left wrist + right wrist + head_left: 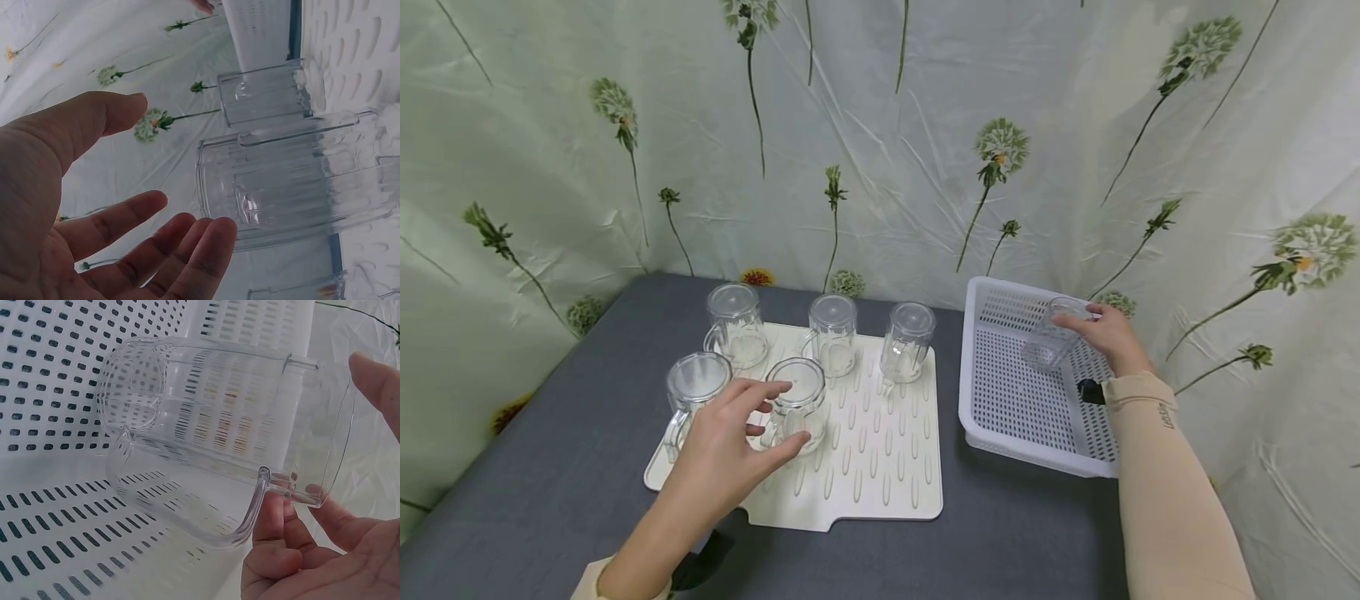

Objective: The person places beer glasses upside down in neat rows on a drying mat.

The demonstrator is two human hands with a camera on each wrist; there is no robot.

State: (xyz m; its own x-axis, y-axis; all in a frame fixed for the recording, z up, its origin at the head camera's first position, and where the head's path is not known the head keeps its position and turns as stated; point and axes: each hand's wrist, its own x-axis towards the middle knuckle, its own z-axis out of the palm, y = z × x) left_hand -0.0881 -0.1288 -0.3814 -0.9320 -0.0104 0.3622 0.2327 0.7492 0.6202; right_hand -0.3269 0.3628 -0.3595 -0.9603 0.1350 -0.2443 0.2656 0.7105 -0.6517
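Note:
My right hand [1111, 340] grips a clear glass mug [206, 425] by its rim end, inside the white plastic basket [1030, 450]. The mug leans there, its handle [247, 519] facing the hand's lower fingers in the right wrist view. Over the white draining mat [880, 475], my left hand [722, 442] has its thumb and fingers spread apart, with nothing between them. Close by its fingertips stands a glass mug [799, 385] on the mat. Another front mug [698, 377] is partly hidden behind the left hand.
Along the mat's back stand a left mug [735, 312], a middle mug [833, 325] and a right mug [910, 337]. The mat lies on a dark grey table [587, 417], left of the basket. A flower-printed curtain [880, 125] hangs right behind.

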